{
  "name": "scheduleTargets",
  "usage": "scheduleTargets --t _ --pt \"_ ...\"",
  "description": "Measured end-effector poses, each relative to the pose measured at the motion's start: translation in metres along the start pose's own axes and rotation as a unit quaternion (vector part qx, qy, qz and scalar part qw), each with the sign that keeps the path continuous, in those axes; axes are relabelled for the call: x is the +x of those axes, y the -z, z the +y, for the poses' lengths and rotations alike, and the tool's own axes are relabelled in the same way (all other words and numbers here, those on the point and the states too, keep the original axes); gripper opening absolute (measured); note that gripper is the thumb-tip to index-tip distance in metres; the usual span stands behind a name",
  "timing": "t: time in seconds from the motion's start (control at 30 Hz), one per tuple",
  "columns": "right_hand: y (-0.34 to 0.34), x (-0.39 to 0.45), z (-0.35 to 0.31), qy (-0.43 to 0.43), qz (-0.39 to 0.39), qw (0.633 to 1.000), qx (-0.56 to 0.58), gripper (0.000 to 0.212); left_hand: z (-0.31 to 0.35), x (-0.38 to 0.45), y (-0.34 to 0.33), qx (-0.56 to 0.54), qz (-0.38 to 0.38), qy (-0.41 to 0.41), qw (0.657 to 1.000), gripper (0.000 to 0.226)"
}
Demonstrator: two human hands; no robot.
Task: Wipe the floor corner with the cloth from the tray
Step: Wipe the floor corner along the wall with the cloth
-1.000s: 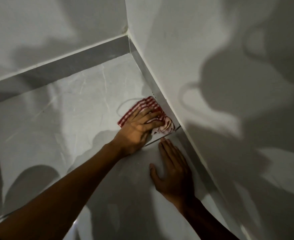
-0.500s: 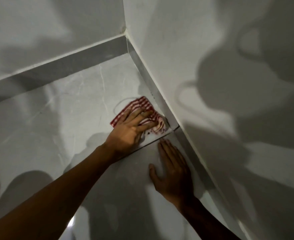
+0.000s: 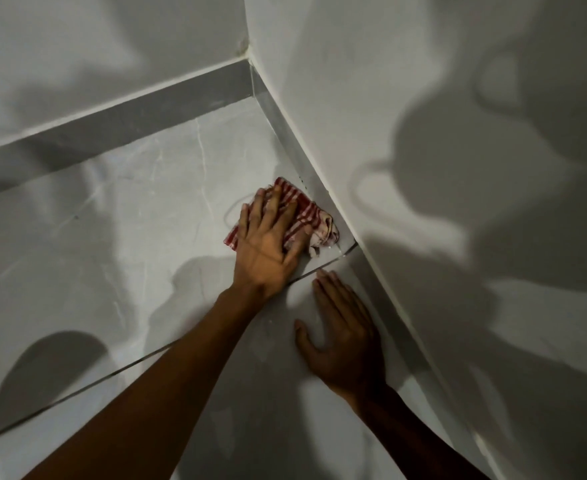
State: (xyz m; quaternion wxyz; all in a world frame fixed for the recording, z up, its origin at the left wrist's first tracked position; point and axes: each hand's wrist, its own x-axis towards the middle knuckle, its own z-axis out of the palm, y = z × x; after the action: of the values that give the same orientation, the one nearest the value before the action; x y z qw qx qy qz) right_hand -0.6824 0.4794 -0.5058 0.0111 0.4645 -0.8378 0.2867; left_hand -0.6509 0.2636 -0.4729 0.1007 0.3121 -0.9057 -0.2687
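Observation:
A red-and-white striped cloth (image 3: 311, 216) lies crumpled on the pale marble floor (image 3: 129, 220), close to the right-hand skirting. My left hand (image 3: 267, 247) presses flat on top of it, fingers spread and pointing towards the floor corner (image 3: 254, 95). The cloth's right end sticks out past my thumb. My right hand (image 3: 344, 337) rests palm down on the floor just nearer to me, beside the skirting, holding nothing. No tray is in view.
White walls (image 3: 423, 98) meet at the corner, with a grey skirting strip (image 3: 129, 116) along their base. A tile seam (image 3: 146, 362) crosses the floor under my left forearm. Heavy shadows fall across the walls and floor.
My left hand slid the cloth a little to the left, off the skirting, and its fingers turned to point more towards the corner. My right hand stayed where it was.

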Motion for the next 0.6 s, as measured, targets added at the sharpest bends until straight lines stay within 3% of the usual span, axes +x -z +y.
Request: scheduleTargets --t 0.13,0.27,0.6 --pt "0.0 -0.001 0.001 0.005 -0.002 1.0 0.014 0.062 0.0 -0.001 0.003 -0.004 -0.039 -0.042 0.998 0.073" --pt "0.001 -0.001 0.0 0.007 -0.002 1.0 0.013 0.057 0.01 0.003 0.003 0.002 -0.061 -0.025 0.998 0.081" --pt "0.003 -0.001 -0.003 0.013 -0.005 1.0 -0.001 0.059 0.017 0.015 0.001 -0.018 -0.043 0.009 0.999 0.083"
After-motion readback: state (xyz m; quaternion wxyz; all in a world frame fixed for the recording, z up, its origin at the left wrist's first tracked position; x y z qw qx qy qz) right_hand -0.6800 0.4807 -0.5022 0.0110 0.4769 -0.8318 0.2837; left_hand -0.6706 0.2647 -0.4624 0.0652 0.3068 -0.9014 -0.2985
